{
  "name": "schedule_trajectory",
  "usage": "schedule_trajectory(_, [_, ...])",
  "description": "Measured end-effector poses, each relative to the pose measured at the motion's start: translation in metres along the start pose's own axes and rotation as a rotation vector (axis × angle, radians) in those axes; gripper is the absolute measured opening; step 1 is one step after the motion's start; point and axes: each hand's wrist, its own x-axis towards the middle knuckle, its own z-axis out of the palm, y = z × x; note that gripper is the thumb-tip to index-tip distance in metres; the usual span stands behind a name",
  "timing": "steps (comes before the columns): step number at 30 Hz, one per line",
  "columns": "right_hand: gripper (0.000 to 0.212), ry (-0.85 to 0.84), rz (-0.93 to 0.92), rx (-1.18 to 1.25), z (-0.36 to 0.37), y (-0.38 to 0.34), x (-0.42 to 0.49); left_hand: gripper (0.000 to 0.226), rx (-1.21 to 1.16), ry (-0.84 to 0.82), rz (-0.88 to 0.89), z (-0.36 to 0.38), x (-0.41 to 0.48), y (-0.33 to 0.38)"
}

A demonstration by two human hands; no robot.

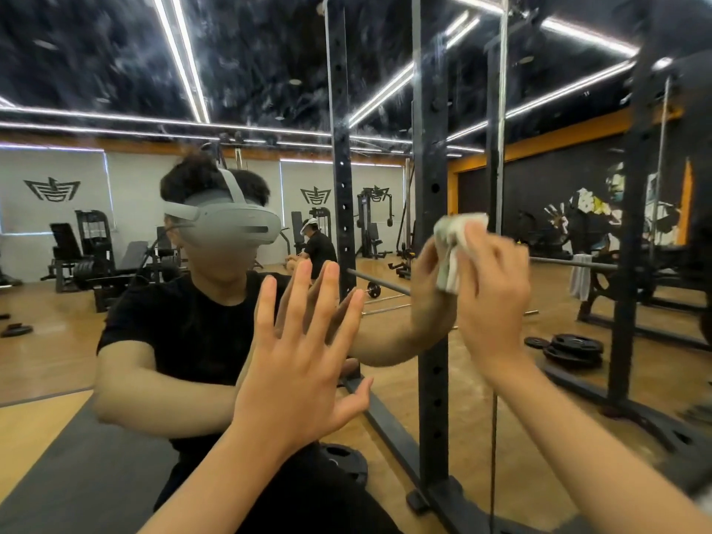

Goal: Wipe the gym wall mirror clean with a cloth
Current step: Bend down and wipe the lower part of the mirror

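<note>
- The left hand [300,364] is spread wide, fingers straight and apart, palm flat against the wall mirror [115,71].
- The right hand [493,294] grips a crumpled white cloth [454,244] and holds it on the glass, up and to the right of the left hand.
- Streaky smears cloud the mirror's upper part.
- A black rack upright [433,148] with holes stands just left of the cloth in the view.
- Weight plates [574,346] lie stacked on the wooden floor at the right.

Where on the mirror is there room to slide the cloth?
Above the cloth, the mirror is open all the way up. There's a gap between the left hand and right hand too. Lower down, arms crowd it.
</note>
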Motion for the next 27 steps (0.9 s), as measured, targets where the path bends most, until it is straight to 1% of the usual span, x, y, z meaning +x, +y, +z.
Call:
schedule_trajectory(2, [0.032, -0.047, -0.028, -0.003, -0.012, 0.006, -0.049, 0.096, 0.000, 0.000, 0.002, 0.000, 0.001, 0.000])
schedule_trajectory(4, [0.028, -0.067, -0.069, -0.019, -0.012, 0.014, -0.045, 0.097, -0.005, -0.003, 0.002, 0.000, 0.000, 0.001])
schedule_trajectory(6, [0.024, 0.013, -0.040, 0.001, 0.003, 0.012, 0.011, 0.097, 0.006, -0.011, 0.004, 0.002, 0.000, 0.000])
schedule_trajectory(9, [0.025, 0.133, 0.009, 0.025, 0.021, -0.001, 0.105, 0.098, 0.026, -0.023, 0.006, 0.003, 0.000, 0.000])
schedule_trajectory(11, [0.025, 0.144, 0.050, 0.048, 0.026, -0.008, 0.117, 0.097, 0.037, -0.040, 0.006, 0.002, 0.001, 0.000])
schedule_trajectory(13, [0.024, 0.113, 0.078, 0.075, 0.022, -0.011, 0.083, 0.096, 0.030, -0.038, 0.005, 0.000, 0.003, 0.000])
schedule_trajectory(15, [0.025, 0.078, 0.073, 0.082, 0.013, -0.007, 0.024, 0.091, -0.018, -0.029, -0.002, -0.005, 0.003, 0.000])
schedule_trajectory(18, [0.031, -0.061, -0.016, 0.060, -0.009, -0.001, -0.050, 0.081, -0.099, 0.022, 0.007, -0.018, 0.000, -0.015])
schedule_trajectory(20, [0.031, -0.115, -0.082, 0.059, -0.016, 0.000, -0.053, 0.079, -0.083, 0.061, 0.001, -0.029, -0.006, -0.035])
schedule_trajectory(22, [0.026, -0.108, -0.152, 0.068, -0.007, -0.011, -0.015, 0.079, 0.007, 0.088, -0.057, -0.037, -0.012, -0.059])
schedule_trajectory(24, [0.022, -0.049, -0.208, 0.096, 0.014, -0.033, 0.050, 0.081, 0.081, 0.081, -0.138, -0.041, -0.015, -0.082])
schedule_trajectory(27, [0.021, 0.084, -0.140, 0.121, 0.043, -0.068, 0.144, 0.083, 0.122, 0.062, -0.201, -0.039, -0.018, -0.103])
